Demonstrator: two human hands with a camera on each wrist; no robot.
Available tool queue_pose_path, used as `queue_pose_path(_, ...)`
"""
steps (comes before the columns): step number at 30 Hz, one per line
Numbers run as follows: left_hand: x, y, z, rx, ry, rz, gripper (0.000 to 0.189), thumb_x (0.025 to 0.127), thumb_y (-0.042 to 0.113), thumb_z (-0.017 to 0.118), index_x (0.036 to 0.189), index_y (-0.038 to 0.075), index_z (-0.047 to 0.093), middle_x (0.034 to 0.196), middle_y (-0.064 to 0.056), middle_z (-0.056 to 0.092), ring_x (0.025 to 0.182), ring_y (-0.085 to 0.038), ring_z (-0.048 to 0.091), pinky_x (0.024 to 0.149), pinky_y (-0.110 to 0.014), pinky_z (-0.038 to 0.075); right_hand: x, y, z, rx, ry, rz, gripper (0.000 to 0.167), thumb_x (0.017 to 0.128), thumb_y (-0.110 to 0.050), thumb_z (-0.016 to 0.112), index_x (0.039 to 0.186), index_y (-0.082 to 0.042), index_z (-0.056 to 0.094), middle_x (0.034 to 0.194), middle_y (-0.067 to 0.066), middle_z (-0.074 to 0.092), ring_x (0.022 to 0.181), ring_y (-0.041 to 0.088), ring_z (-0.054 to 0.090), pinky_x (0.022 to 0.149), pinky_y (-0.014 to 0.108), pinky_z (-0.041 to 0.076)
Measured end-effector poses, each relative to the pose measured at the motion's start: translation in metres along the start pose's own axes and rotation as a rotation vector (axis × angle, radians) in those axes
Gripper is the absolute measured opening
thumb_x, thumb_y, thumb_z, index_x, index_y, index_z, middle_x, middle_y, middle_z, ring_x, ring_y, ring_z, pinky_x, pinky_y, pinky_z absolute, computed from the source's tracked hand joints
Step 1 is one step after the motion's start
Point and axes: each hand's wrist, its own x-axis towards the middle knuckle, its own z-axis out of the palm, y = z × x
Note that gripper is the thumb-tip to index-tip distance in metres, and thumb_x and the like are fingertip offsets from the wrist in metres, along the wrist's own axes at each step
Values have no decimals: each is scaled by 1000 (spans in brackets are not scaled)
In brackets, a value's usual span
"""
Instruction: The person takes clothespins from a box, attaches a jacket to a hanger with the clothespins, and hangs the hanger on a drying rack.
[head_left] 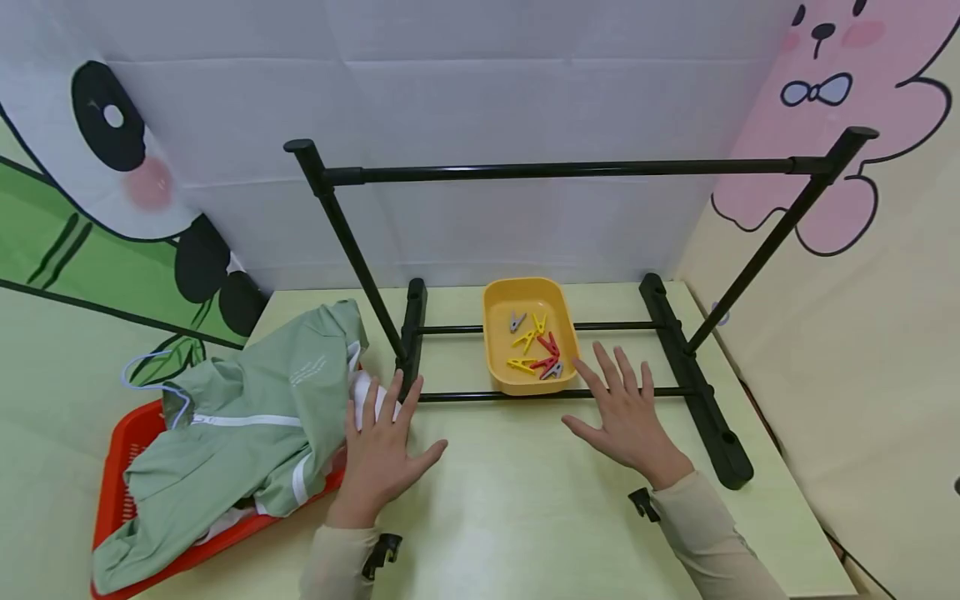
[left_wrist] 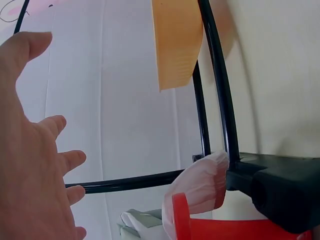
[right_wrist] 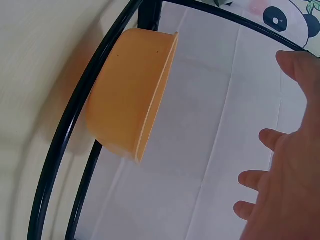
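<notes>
Head view, left hand (head_left: 378,462), fingers apart, green jacket (head_left: 247,446) at its ten o'clock, right hand (head_left: 624,418), fingers apart, yellow clothespin tray (head_left: 500,312) at its ten o'clock

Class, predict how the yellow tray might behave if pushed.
Probably light and stiff: the yellow tray has a thin rim and holds its shape. The clips inside may slide if it tilts. Resting across two black rods, it could slip when pushed.

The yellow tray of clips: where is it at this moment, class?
In the head view, the yellow tray sits just right of centre, resting across the two lower bars of the black rack, with the green jacket off to its left.
</notes>
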Motion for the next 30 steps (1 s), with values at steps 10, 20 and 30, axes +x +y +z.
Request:
queue_pose_path(10, -3, -11, -7, -5, 61, 24, 87, 83, 57, 62, 155, 18, 32, 161, -13, 26, 146, -44, 16, 106, -73, 11, 8, -4, -3, -21, 10, -30, 81, 87, -51, 66, 153, -15, 36, 163, 18, 15, 148, 42, 5, 112, 65, -2)
queue_pose_path(20, -8, -23, -13, 6, 102, 21, 89, 81, 56, 64, 154, 16, 33, 155, -19, 31, 143, -44, 19, 103, -74, 12, 17, -11, -5, -25, -38, -49, 80, 89, -53, 63, 154, -15, 34, 163, 16, 14, 148, 42, 6, 113, 64, -2)
queue_pose_path(30, -15, -31, -20, 31, 129, 22, 88, 80, 53, 64, 153, 16, 32, 156, -21, 29, 140, -46, 21, 102, -72, 15, 27, -20, -8, -40, -19, -119, 80, 88, -53, 64, 153, -15, 38, 160, 18, 21, 148, 41, 7, 114, 62, -2)
